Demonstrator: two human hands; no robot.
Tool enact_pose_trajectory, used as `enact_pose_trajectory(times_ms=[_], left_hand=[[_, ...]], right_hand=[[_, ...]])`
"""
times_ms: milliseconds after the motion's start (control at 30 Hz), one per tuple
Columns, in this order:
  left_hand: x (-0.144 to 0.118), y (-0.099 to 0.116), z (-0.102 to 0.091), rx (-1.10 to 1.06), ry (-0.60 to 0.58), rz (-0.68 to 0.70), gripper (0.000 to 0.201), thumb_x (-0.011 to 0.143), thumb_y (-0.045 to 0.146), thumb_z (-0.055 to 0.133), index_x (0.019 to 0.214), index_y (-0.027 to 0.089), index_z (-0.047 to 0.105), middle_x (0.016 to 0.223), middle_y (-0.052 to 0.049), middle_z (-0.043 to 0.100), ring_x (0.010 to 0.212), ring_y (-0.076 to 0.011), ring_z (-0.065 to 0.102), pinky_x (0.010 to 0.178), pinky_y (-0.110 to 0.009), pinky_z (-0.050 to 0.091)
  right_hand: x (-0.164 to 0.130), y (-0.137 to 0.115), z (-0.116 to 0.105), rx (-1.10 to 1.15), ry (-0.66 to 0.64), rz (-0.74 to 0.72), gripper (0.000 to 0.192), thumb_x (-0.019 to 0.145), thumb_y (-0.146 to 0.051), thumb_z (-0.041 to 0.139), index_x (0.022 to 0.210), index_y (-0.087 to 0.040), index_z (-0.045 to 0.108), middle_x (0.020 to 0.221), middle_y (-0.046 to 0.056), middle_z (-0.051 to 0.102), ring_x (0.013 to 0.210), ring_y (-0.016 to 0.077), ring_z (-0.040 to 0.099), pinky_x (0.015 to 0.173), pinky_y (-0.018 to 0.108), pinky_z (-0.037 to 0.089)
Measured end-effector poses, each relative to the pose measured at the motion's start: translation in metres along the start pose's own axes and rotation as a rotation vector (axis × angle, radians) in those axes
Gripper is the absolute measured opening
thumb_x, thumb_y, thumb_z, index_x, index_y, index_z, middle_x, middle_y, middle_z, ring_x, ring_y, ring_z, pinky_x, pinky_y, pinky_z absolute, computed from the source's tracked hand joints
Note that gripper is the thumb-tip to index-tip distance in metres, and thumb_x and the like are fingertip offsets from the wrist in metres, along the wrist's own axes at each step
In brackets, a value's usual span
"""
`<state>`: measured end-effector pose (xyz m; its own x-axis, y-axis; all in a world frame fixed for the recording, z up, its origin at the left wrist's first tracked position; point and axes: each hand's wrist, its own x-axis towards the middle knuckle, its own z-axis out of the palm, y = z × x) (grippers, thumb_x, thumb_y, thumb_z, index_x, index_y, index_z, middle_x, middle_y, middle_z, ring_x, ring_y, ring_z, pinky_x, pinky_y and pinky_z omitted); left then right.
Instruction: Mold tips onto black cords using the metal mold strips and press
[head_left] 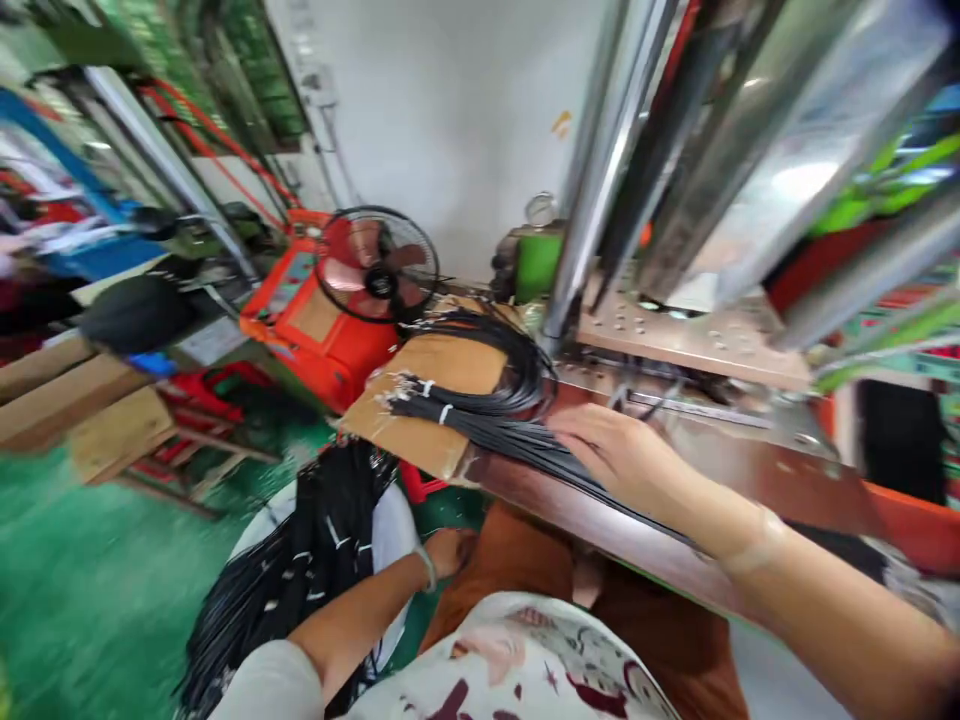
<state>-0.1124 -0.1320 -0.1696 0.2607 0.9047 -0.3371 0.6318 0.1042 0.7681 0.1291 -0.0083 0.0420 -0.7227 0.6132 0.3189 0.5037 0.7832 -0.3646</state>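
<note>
My right hand (604, 440) is at a bundle of black cables (517, 437) on the machine's bench, its fingers bent round the strands. White ties bind the bundle near its left end, where pale tips stick out over a cardboard sheet (431, 455). Behind it on the same cardboard curves a second bunch of black cables (517, 340). My left hand (448, 552) is low beside my thigh, near a white tub (394, 530) heaped with tied black cable bundles (300, 560). The fingers of this hand are blurred and partly hidden.
A press with thick steel columns (611, 170) and a metal plate (697, 340) stands over the bench (547, 490). A black fan (379, 265) is by an orange machine (322, 340). Left of it are a wooden stool (124, 430) and a green floor (90, 580).
</note>
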Motion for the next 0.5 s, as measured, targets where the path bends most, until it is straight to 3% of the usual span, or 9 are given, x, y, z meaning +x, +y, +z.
enact_pose_trajectory(times_ms=[100,167,233,300,333,400,500], left_hand=[[-0.010,0.004,-0.010,-0.010,0.002,0.085,0.022,0.085,0.021,0.061,0.105,0.021,0.070,0.095,-0.005,0.072,0.087,-0.0181,0.066,0.081,-0.028,0.050],[-0.019,0.022,-0.030,-0.050,0.066,0.234,0.021,0.088,0.029,0.057,0.099,0.018,0.072,0.089,-0.007,0.073,0.083,-0.0170,0.066,0.081,-0.027,0.050],[-0.023,0.048,-0.059,-0.216,0.253,0.337,0.031,0.092,0.039,0.052,0.090,0.015,0.071,0.077,-0.007,0.071,0.070,-0.0145,0.065,0.073,-0.026,0.051],[-0.014,0.077,-0.095,-0.519,0.485,0.356,0.037,0.091,0.049,0.054,0.098,0.015,0.068,0.080,-0.006,0.069,0.066,-0.0126,0.063,0.066,-0.024,0.051],[-0.005,0.091,-0.114,-0.681,0.558,0.366,0.042,0.088,0.053,0.057,0.109,0.017,0.064,0.090,-0.006,0.070,0.073,-0.0132,0.064,0.067,-0.024,0.052],[0.021,0.121,-0.147,-0.883,0.585,0.448,0.053,0.082,0.060,0.062,0.116,0.019,0.062,0.108,-0.007,0.068,0.096,-0.0173,0.065,0.082,-0.029,0.053],[0.062,0.163,-0.186,-0.848,0.559,0.687,0.051,0.075,0.059,0.072,0.104,0.017,0.067,0.106,-0.005,0.069,0.108,-0.0203,0.063,0.099,-0.033,0.046]], right_hand=[[0.091,-0.001,0.055,-0.133,-0.213,0.058,0.023,0.091,-0.019,0.051,0.102,-0.014,0.071,0.111,0.015,0.069,0.108,0.0270,0.062,0.098,0.042,0.046],[0.122,0.003,0.076,-0.156,-0.266,0.061,0.017,0.082,-0.018,0.063,0.095,-0.009,0.071,0.105,0.020,0.069,0.105,0.0327,0.063,0.094,0.046,0.046],[0.139,0.006,0.081,-0.134,-0.270,0.044,0.015,0.079,-0.016,0.066,0.091,-0.008,0.071,0.099,0.020,0.070,0.100,0.0326,0.065,0.092,0.045,0.047],[0.150,0.001,0.071,-0.092,-0.260,0.027,0.017,0.085,-0.018,0.059,0.095,-0.010,0.071,0.100,0.015,0.071,0.098,0.0266,0.065,0.090,0.039,0.047],[0.154,-0.004,0.062,-0.057,-0.251,0.017,0.020,0.088,-0.021,0.055,0.099,-0.013,0.070,0.102,0.011,0.071,0.097,0.0233,0.065,0.089,0.035,0.048],[0.159,-0.018,0.037,0.042,-0.163,-0.024,0.022,0.089,-0.022,0.054,0.106,-0.016,0.068,0.105,0.006,0.070,0.095,0.0196,0.065,0.085,0.031,0.050],[0.140,-0.040,0.000,0.131,0.205,-0.134,0.030,0.084,-0.018,0.058,0.114,-0.017,0.065,0.110,0.007,0.068,0.100,0.0219,0.063,0.091,0.036,0.050]])
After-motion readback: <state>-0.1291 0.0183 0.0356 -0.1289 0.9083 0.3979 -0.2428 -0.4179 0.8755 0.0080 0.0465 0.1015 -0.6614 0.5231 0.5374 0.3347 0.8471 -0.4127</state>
